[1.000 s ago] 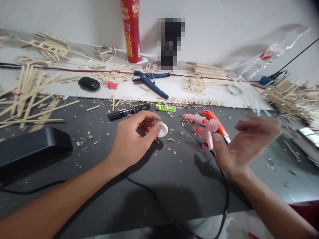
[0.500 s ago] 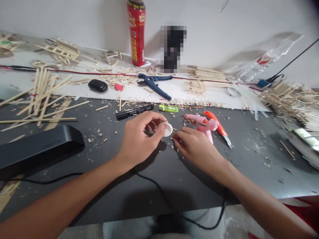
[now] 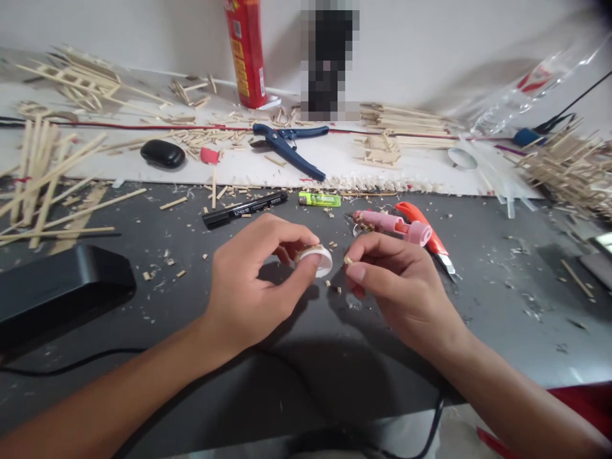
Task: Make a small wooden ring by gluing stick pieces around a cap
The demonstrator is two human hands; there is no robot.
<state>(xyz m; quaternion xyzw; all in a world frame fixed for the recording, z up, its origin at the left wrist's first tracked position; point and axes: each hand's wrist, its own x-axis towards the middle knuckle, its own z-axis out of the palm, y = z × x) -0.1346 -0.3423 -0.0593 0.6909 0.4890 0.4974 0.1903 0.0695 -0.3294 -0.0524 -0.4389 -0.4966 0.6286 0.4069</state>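
the left hand (image 3: 265,290) pinched a white cap (image 3: 326,260) between thumb and fingers, above the dark tabletop (image 3: 502,338), its hollow side partly showing. the cap looked light and fairly stiff, perhaps plastic, and likely smooth enough to slip; its rim seemed the surest place to hold. the right hand (image 3: 399,274) gripped a tiny wood piece (image 3: 348,260) between thumb and forefinger, near the cap but apart from it. that piece was probably almost weightless and easily dropped, best nipped by its sides. just beyond lay a pink glue gun (image 3: 382,222) and an orange cutter (image 3: 421,215); farther left, a green lighter (image 3: 319,199) and a black marker (image 3: 245,209).
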